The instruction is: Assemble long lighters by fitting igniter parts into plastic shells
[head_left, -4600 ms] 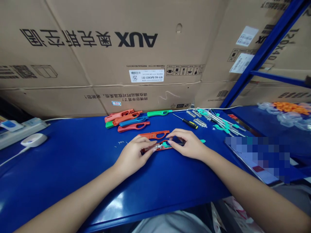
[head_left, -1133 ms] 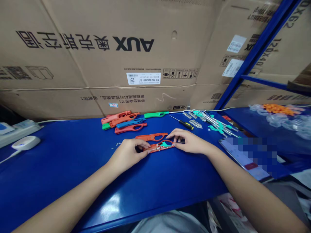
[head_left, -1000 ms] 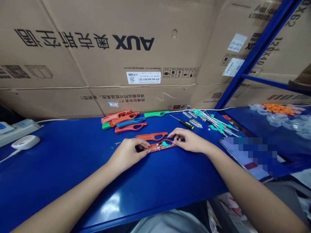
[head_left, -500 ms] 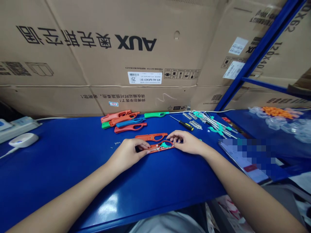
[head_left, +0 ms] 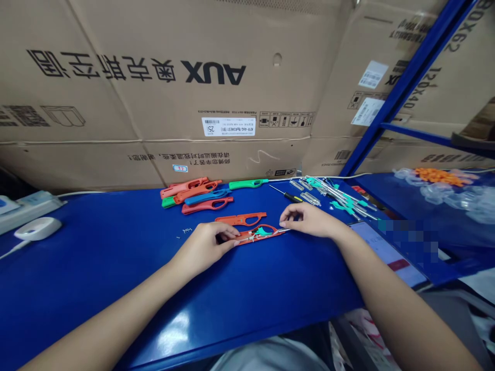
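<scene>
Since half a second ago, the right hand [head_left: 309,220] has been shifted rightward, and a thin silver metal rod [head_left: 285,230] is now exposed at the right end of the orange plastic half-shell [head_left: 266,238]; whether it is pinched there cannot be told. The shell's left end is pinched by the left hand [head_left: 203,245] on the glossy blue counter [head_left: 240,293]. Inside, a green plastic piece [head_left: 263,231] is cradled

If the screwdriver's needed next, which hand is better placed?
Right hand, likely: it's close to the screwdriver, though it's at one end of the nearer orange shell. The left hand is farther off, holding the other end.
</scene>
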The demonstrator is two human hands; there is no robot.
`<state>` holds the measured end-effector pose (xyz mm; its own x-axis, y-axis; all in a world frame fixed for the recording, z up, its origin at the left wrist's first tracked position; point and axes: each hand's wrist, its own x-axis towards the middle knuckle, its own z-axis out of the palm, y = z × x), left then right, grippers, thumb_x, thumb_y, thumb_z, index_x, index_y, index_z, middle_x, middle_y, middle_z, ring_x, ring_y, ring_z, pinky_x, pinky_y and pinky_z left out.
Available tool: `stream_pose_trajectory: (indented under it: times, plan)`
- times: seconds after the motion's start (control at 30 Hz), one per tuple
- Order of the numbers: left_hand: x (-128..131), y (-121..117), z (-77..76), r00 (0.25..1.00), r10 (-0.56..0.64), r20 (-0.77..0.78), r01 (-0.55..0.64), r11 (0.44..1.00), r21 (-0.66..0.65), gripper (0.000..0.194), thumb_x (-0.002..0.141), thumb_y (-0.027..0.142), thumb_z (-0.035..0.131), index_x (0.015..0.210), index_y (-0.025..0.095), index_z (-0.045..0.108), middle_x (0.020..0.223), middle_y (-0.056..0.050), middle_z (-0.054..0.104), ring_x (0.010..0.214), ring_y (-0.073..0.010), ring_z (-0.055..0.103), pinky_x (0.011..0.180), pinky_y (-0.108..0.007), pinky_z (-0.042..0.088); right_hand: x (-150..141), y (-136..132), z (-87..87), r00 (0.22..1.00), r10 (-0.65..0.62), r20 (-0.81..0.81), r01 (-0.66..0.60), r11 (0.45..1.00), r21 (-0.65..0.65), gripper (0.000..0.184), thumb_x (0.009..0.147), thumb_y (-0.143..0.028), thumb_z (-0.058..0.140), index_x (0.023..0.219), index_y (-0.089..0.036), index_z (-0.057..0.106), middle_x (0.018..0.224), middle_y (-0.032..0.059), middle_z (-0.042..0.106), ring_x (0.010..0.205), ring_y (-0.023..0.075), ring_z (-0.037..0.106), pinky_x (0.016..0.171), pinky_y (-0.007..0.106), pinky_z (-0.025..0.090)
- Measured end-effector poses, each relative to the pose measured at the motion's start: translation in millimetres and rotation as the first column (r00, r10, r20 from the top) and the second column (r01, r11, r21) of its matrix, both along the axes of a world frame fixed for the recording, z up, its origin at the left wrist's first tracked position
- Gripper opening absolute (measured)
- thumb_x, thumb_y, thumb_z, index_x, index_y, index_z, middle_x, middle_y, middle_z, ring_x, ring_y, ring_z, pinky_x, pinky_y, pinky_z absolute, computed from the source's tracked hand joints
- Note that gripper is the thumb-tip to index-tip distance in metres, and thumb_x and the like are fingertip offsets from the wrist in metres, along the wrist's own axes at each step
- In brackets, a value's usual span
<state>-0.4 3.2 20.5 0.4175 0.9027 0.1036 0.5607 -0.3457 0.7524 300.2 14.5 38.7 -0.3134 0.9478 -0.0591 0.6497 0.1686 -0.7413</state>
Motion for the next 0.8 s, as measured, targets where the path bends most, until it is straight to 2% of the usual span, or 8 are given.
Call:
stream_pose_trajectory:
  times: [0.13,0.3,0.43,0.6,0.7,0.8]
  plan:
    - [0,0,0.4,1.0,-0.012,0.007,0.011,1.0,0.011,0.013,0.08,0.023,0.072,0.091,0.02,0.076,0.089,-0.003,0.078,0.076,-0.0183,0.072,0.068,-0.028,0.056,0,-3,1.9,0.997,0.027,0.067,-0.019,0.993,-0.113,0.024,0.077,-0.04,0.071,0.081,-0.017,0.072,0.077,0.0035,0.069,0.072,0.0169,0.057,0.064,0.028,0.041]
    - [-1,2,0.8,0.999,-0.007,0.034,0.006,1.0,0.027,0.012,0.081,0.026,0.071,0.089,0.019,0.076,0.089,-0.003,0.078,0.074,-0.0179,0.071,0.069,-0.028,0.056,-6,-1,0.7,0.996,0.016,0.089,-0.005,0.993,-0.117,0.018,0.076,-0.034,0.072,0.074,-0.016,0.068,0.072,0.0019,0.066,0.069,0.0153,0.056,0.063,0.027,0.04]
    - [-2,5,-0.5,0.999,-0.016,0.04,0.014,0.999,0.051,0.014,0.081,0.028,0.07,0.089,0.02,0.076,0.087,-0.003,0.078,0.071,-0.018,0.07,0.068,-0.028,0.056,-5,-1,-1.4,0.994,0.031,0.105,-0.024,0.998,-0.062,0.018,0.077,-0.033,0.072,0.073,-0.016,0.066,0.071,0.0015,0.064,0.068,0.0152,0.055,0.061,0.026,0.041]
    - [-3,8,-2.0,0.999,-0.041,0.029,0.038,0.994,0.099,0.018,0.083,0.033,0.068,0.091,0.02,0.076,0.09,-0.005,0.078,0.072,-0.0184,0.069,0.069,-0.03,0.056,-4,-4,-4.9,0.993,0.101,0.064,-0.098,0.995,-0.036,0.017,0.084,-0.034,0.067,0.083,-0.017,0.072,0.079,0.0032,0.068,0.071,0.0158,0.057,0.062,0.027,0.042]
    - [-4,8,-2.1,0.999,-0.039,0.009,0.038,0.993,0.11,0.018,0.083,0.032,0.068,0.093,0.02,0.077,0.09,-0.005,0.078,0.071,-0.0183,0.068,0.07,-0.03,0.056,-8,-6,-5.5,0.995,0.101,0.025,-0.102,0.993,0.065,0.011,0.085,-0.028,0.068,0.084,-0.018,0.07,0.082,0.0032,0.067,0.074,0.0156,0.058,0.067,0.027,0.046]
    - [-4,8,-3.0,0.999,-0.04,0.021,0.038,0.994,0.101,0.018,0.083,0.033,0.068,0.092,0.02,0.077,0.092,-0.005,0.078,0.073,-0.0186,0.069,0.07,-0.029,0.056,-12,-9,-3.2,0.987,0.148,0.059,-0.157,0.968,0.193,0.006,0.086,-0.023,0.067,0.083,-0.018,0.07,0.087,0.004,0.065,0.079,0.0164,0.06,0.074,0.03,0.048]
